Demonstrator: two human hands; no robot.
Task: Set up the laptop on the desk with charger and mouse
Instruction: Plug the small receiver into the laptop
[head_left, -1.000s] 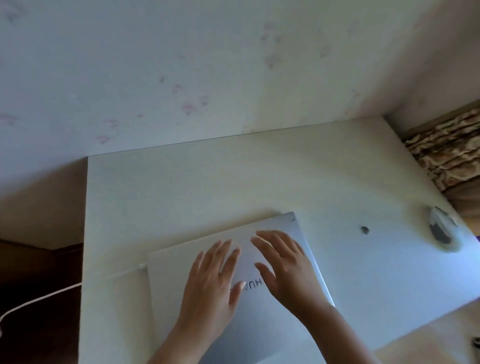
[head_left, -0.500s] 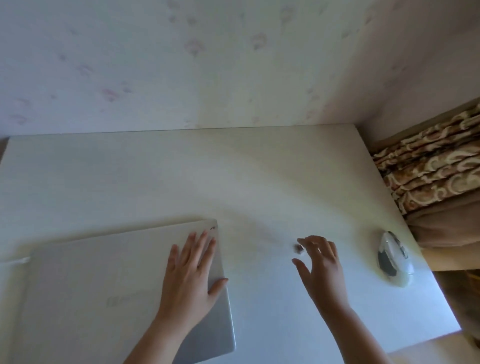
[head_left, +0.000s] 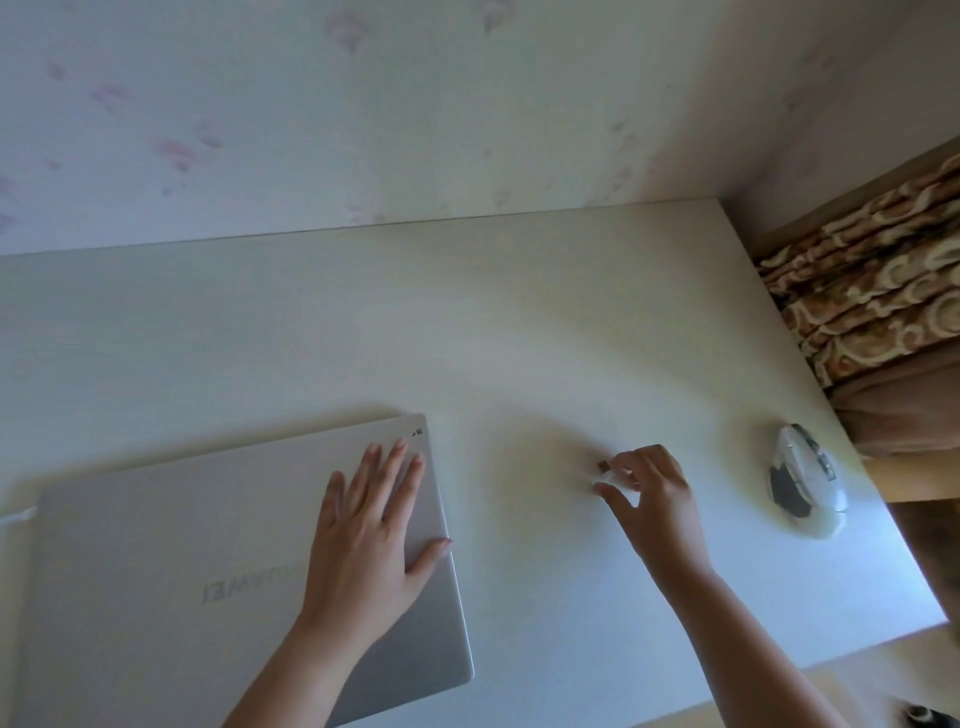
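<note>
Near the pale desk's (head_left: 519, 332) front edge, the left hand (head_left: 371, 525) lay spread flat on the closed silver laptop (head_left: 171, 571) while the right hand (head_left: 649, 493) pinched a tiny dark dongle (head_left: 604, 466), best lifted gently, the white-and-black mouse (head_left: 805, 478) waiting by the right edge.

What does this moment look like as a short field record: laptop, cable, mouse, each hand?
laptop: silver laptop, lid closed, flat on the white desk
cable: white cable at the laptop's left edge
mouse: white and black mouse near the desk's right edge, untouched
left hand: left hand flat on the lid
right hand: right hand pinching a small dark object
</note>
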